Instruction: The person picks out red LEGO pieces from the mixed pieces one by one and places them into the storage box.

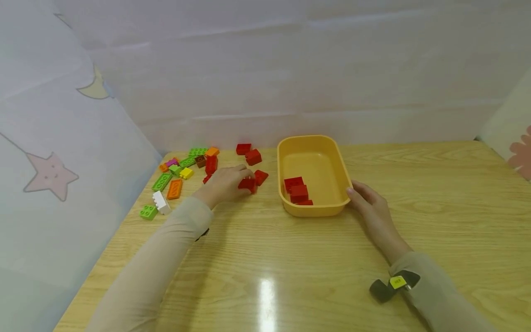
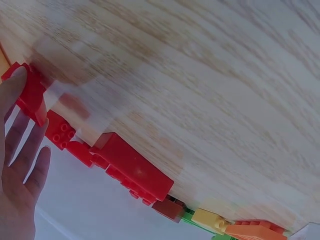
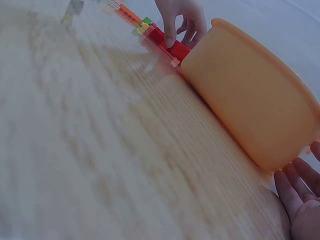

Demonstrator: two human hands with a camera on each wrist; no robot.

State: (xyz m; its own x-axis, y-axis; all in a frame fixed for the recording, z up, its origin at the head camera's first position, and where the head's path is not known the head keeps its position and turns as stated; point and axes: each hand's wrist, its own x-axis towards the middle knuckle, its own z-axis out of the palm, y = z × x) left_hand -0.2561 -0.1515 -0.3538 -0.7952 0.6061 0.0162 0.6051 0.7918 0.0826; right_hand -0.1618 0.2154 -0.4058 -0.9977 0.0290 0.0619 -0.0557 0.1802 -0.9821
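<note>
My left hand (image 1: pixel 230 183) pinches a red toy brick (image 2: pixel 31 92) between thumb and fingers, low over the table. Other red bricks lie close by, among them a slanted one (image 1: pixel 261 177) just beyond the fingertips and a long one (image 2: pixel 132 167). To the right stands a yellow-orange plastic tub (image 1: pixel 319 211) with several red bricks (image 1: pixel 298 193) inside. My right hand (image 1: pixel 373 214) touches the tub's right side near its front corner. In the right wrist view, those fingers look fairly straight against the outer wall.
Green, orange, yellow, brown and white bricks, including a white one (image 1: pixel 161 203), spread along the table's left side. Two red bricks (image 1: pixel 253 157) lie towards the back, near a pale sheet (image 1: pixel 249 92) hanging behind the wooden table (image 1: pixel 265 258).
</note>
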